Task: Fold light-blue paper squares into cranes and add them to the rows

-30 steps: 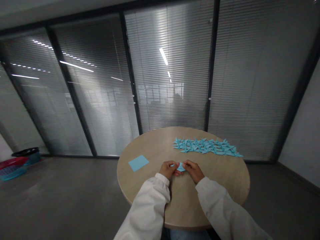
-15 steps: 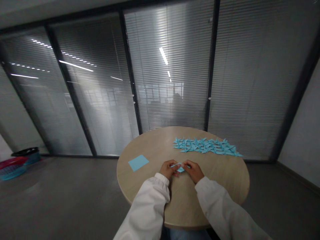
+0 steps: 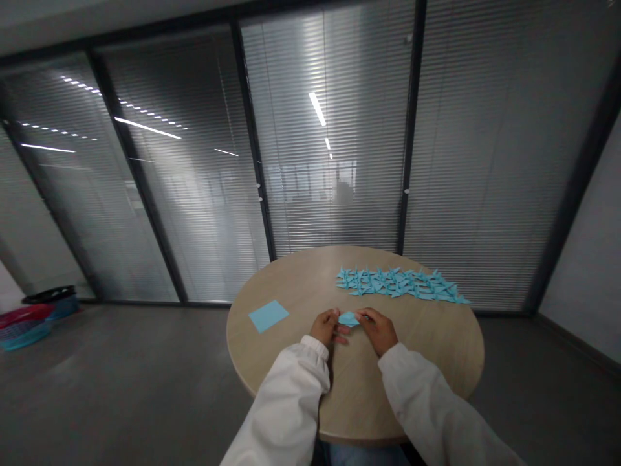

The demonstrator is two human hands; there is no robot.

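A flat square of light-blue paper (image 3: pixel 268 316) lies on the round wooden table (image 3: pixel 436 343), left of the left hand (image 3: pixel 326 327), whose fingers spread slightly and seem to touch the folded blue paper (image 3: pixel 348 318) between both hands, though the view is small. The right hand (image 3: pixel 379 331) pinches its right end. Folded blue paper cranes (image 3: pixel 400 285) lie in rows beyond.

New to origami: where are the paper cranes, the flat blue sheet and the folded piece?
paper cranes (image 3: pixel 398 285), head view, middle of the group
flat blue sheet (image 3: pixel 268 316), head view, its centre
folded piece (image 3: pixel 349 318), head view, its middle
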